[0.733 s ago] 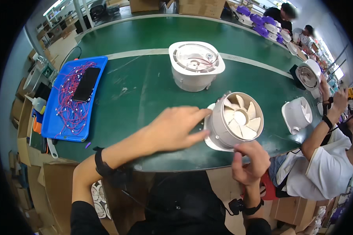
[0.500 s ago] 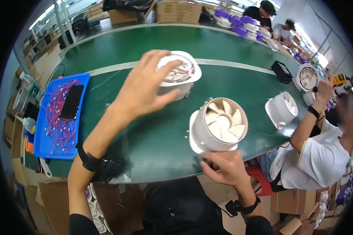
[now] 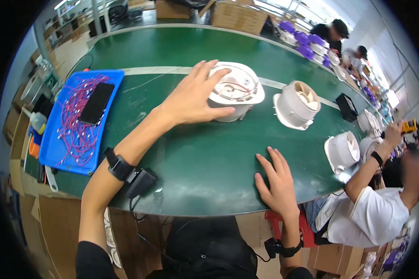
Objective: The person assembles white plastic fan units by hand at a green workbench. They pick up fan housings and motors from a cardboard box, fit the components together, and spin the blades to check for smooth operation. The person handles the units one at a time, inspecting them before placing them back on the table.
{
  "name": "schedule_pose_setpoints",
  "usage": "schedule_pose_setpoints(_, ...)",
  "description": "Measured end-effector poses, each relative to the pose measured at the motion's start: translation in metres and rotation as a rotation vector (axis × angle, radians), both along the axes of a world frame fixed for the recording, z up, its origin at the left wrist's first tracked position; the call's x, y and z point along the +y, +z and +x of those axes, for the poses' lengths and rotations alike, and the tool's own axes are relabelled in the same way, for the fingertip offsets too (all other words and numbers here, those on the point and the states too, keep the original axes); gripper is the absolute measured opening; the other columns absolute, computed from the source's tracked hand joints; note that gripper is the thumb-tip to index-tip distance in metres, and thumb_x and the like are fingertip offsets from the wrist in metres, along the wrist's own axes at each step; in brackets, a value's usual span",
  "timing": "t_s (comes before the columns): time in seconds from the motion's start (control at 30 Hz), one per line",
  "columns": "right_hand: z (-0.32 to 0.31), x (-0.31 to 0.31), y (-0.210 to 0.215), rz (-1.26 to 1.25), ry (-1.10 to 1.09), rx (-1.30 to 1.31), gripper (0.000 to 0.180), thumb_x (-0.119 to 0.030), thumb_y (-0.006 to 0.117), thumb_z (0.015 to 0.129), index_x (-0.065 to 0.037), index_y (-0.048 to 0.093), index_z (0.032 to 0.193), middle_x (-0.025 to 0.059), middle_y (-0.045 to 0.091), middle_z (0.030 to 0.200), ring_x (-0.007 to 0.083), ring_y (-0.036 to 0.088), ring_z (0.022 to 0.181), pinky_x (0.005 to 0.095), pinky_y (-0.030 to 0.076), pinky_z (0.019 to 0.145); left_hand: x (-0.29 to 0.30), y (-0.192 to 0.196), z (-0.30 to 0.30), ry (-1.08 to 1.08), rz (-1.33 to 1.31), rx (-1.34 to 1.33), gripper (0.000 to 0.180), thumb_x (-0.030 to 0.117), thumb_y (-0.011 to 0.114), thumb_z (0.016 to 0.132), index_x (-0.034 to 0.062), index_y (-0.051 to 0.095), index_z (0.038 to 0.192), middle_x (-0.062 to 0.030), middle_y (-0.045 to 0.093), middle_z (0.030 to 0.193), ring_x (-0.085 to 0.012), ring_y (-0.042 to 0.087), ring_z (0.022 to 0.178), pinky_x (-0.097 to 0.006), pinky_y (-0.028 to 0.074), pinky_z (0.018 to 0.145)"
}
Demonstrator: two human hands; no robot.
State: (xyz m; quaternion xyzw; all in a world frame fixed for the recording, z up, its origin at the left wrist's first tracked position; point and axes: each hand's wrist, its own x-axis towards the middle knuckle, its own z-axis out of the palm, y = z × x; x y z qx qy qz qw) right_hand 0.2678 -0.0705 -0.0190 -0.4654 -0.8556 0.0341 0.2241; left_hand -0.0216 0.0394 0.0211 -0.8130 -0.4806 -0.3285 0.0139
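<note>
A white round-bodied fan housing (image 3: 237, 100) stands on the green table with its square flange up, showing a red wire inside. My left hand (image 3: 195, 95) curves around its left side, fingertips over the rim and thumb across the front wall. Behind and to the right, a second white fan unit (image 3: 297, 105) stands tilted, its cream blades partly showing. My right hand (image 3: 275, 181) lies low over the table near the front edge, fingers spread and nothing in them, apart from both units.
A blue tray (image 3: 118, 88) of red-purple wires with a black phone (image 3: 97, 103) on it sits at left. Another white fan unit (image 3: 343, 151) and a black box (image 3: 346, 107) are at right, beside a seated co-worker (image 3: 381, 214). Purple-and-white parts (image 3: 307, 44) line the far right.
The second fan unit has moved from near my right hand to farther back and right. My right hand has come away from it, fingers spread. The view has turned a little.
</note>
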Motion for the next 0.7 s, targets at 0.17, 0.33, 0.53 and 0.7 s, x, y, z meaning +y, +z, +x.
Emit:
schedule_pose_setpoints(0.17, 0.000, 0.002, 0.001, -0.028, 0.012, -0.017, 0.044, -0.014, 0.064, 0.084, -0.006, 0.058, 0.127, 0.0239, 0.044, 0.141, 0.0430, 0.042, 0.130, 0.0482, 0.036, 0.107, 0.008, -0.006, -0.007, -0.053, 0.001, -0.159, 0.092, 0.045, 0.082, 0.068, 0.0112, 0.040, 0.143, -0.0279, 0.031, 0.148, -0.0460, 0.032, 0.137, -0.049, 0.032, 0.112)
schedule_pose_setpoints(0.33, -0.003, 0.014, 0.011, -0.088, 0.105, -0.072, 0.048, -0.019, 0.066, 0.085, -0.006, 0.055, 0.129, 0.0234, 0.045, 0.140, 0.0423, 0.043, 0.129, 0.0474, 0.037, 0.107, 0.020, -0.021, -0.006, -0.076, 0.000, -0.449, 0.105, 0.042, 0.089, 0.060, 0.0017, 0.038, 0.142, -0.0288, 0.041, 0.141, -0.0424, 0.044, 0.131, -0.046, 0.038, 0.109)
schedule_pose_setpoints(0.53, -0.026, 0.086, 0.035, -0.056, 0.164, -0.093, 0.075, -0.033, 0.064, 0.089, 0.004, 0.031, 0.145, 0.0274, 0.044, 0.140, 0.0402, 0.044, 0.130, 0.0426, 0.038, 0.107, 0.041, -0.034, -0.032, 0.160, -0.346, -0.879, 0.080, 0.056, 0.068, 0.084, -0.0048, 0.049, 0.132, -0.0235, 0.060, 0.124, -0.0270, 0.059, 0.114, -0.037, 0.046, 0.098)
schedule_pose_setpoints(0.7, -0.053, 0.187, 0.025, -0.596, 0.141, 0.644, 0.069, -0.040, 0.053, 0.098, -0.004, 0.026, 0.150, 0.0239, 0.044, 0.141, 0.0299, 0.048, 0.127, 0.0403, 0.042, 0.104, 0.057, -0.052, -0.032, 0.060, -0.302, -0.895, 0.061, 0.047, 0.061, 0.091, -0.0055, 0.057, 0.123, -0.0231, 0.067, 0.110, -0.0268, 0.066, 0.102, -0.035, 0.051, 0.088)
